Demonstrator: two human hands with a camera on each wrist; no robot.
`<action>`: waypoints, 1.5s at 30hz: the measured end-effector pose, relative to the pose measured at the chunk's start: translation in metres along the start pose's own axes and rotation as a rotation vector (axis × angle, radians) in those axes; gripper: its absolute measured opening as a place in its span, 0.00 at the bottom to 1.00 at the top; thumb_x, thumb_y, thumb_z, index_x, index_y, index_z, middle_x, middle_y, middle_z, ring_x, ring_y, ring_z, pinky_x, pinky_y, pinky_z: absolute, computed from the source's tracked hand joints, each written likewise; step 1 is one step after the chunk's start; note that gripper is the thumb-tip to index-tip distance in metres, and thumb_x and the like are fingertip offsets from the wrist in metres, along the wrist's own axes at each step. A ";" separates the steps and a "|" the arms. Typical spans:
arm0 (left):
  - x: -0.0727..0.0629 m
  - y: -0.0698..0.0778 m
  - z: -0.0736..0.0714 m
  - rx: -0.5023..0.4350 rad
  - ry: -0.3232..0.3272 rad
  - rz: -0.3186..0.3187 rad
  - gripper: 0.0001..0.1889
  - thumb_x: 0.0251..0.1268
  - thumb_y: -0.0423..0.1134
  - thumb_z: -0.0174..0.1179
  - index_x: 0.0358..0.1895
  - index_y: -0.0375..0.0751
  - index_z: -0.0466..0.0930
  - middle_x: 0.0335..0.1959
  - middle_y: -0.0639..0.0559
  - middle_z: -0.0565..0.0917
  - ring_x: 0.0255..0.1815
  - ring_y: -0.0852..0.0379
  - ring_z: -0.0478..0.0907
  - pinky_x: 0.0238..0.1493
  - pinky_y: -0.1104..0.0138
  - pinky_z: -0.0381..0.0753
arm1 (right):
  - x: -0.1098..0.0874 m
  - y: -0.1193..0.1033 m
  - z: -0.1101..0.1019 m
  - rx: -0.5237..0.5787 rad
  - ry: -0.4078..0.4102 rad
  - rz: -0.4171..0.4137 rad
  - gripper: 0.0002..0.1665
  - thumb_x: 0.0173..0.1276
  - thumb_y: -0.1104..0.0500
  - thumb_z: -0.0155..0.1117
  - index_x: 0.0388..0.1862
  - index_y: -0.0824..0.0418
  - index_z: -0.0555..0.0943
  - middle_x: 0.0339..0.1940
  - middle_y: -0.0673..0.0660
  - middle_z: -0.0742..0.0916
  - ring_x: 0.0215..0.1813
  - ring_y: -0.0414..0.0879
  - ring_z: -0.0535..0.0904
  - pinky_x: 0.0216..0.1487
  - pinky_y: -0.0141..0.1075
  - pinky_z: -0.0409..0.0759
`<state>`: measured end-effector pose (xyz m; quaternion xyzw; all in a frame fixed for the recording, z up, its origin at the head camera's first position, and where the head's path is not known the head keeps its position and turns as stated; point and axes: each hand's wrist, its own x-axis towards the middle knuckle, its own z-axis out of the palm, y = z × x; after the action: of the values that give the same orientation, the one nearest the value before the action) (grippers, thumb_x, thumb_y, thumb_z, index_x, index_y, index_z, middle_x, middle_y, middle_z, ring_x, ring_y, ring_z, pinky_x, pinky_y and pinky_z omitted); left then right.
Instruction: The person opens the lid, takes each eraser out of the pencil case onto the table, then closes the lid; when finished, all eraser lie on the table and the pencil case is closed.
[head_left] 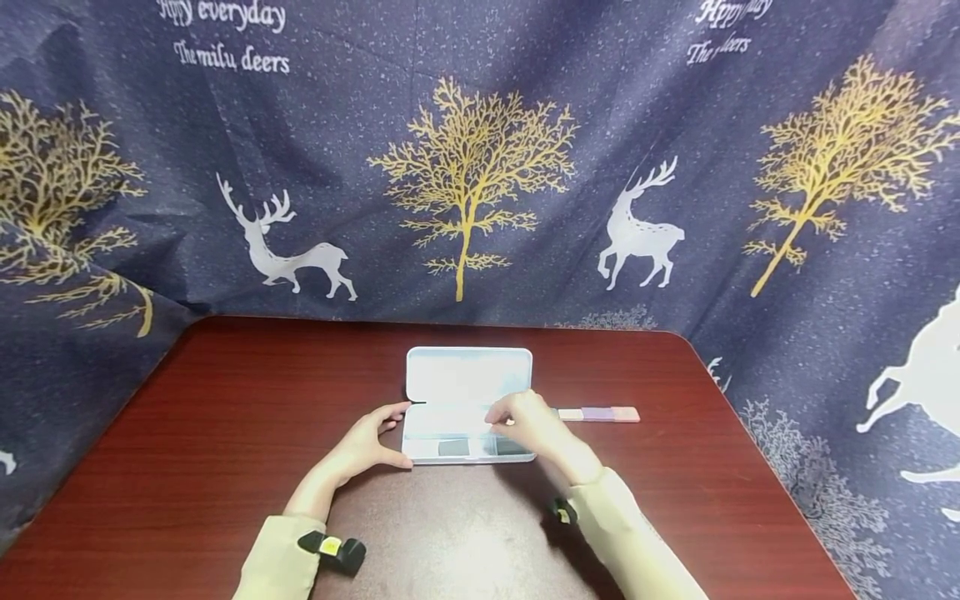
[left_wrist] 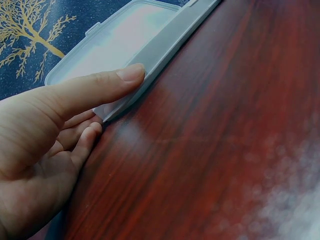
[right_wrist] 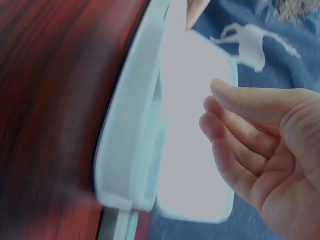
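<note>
Showing 1 pale-blue case (head_left: 429, 459), lid up, ctr of frame on 1 red-brown table (head_left: 187, 433). L hand (head_left: 360, 446) grips its left end, thumb in front. R hand (head_left: 534, 429), released, fingers loosely bent, hovers over its right side, hiding part of it. 2 gray patches (head_left: 453, 447) in case's front section; 1 multicolor strip (head_left: 597, 413) right of ctr. Behind: 1 dark-blue cloth (head_left: 555, 300) w/ 3 gold trees.

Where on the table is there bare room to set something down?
Bare table lies left of the left hand, right of the pastel strip, and between the sleeves before the open case. Crowded: the case, with the right hand over it.
</note>
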<state>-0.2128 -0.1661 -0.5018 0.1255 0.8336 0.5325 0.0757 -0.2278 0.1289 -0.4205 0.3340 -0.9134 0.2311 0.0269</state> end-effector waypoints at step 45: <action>0.000 0.000 0.000 -0.008 -0.002 -0.003 0.51 0.34 0.35 0.81 0.69 0.32 0.65 0.61 0.34 0.74 0.65 0.37 0.71 0.70 0.50 0.71 | 0.012 -0.047 0.043 -0.022 -0.101 -0.007 0.14 0.57 0.71 0.68 0.43 0.65 0.86 0.40 0.57 0.90 0.48 0.49 0.85 0.53 0.37 0.84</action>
<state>-0.2133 -0.1660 -0.5018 0.1244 0.8316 0.5357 0.0776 -0.2028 0.0713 -0.4374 0.3483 -0.9149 0.2036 -0.0147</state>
